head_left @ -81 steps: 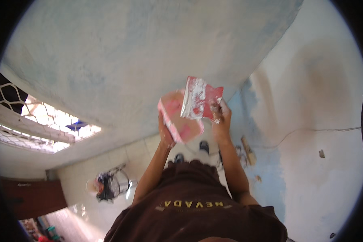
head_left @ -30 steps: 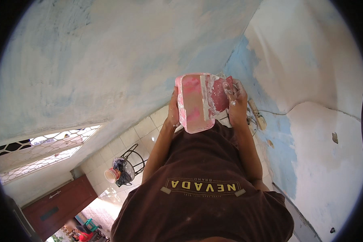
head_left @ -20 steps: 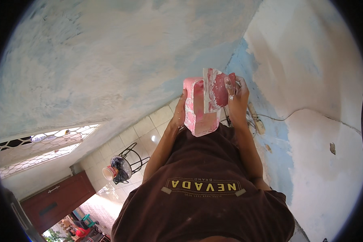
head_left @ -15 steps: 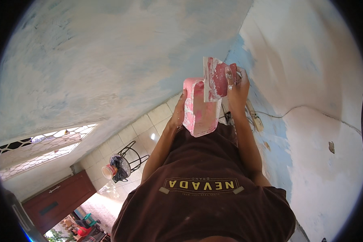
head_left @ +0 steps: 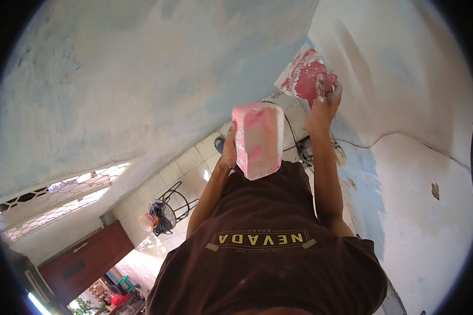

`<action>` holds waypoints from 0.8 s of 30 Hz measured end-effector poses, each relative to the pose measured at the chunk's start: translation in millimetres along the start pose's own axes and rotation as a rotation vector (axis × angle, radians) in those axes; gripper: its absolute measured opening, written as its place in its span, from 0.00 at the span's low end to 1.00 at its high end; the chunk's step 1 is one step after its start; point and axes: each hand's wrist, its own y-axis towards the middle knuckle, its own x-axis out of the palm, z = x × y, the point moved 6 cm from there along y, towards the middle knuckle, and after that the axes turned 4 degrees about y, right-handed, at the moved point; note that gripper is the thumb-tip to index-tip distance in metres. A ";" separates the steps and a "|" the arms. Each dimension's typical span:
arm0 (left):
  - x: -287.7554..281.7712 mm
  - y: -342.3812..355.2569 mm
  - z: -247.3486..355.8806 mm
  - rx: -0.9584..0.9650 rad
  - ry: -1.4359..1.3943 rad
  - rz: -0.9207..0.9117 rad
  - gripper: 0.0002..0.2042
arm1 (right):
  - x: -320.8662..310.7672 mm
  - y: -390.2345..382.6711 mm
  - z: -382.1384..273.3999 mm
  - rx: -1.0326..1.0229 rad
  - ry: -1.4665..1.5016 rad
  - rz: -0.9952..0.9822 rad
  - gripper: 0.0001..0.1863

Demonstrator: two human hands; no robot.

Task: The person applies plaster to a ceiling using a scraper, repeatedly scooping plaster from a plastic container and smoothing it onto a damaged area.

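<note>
left hand (head_left: 228, 153) grips a pink tub (head_left: 257, 139); right hand (head_left: 325, 97) holds a paint-smeared trowel (head_left: 305, 73) against the wall (head_left: 399, 79).

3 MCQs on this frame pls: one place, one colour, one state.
1. Where is the trowel?
A. against the wall
B. on the floor
C. on the fan

2. Colour of the paste on the container?
A. green
B. pink
C. black

3. What is the left hand doing?
A. hanging free
B. holding the container
C. touching the wall

Answers: 1 A, the right hand presses it to the wall. 2 B, pink smears cover it. 3 B, its fingers wrap the container's side.
</note>
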 end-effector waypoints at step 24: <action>48.2 18.5 93.0 0.237 -0.171 -0.115 0.37 | 21.2 -63.9 -42.0 0.383 0.432 -0.527 0.21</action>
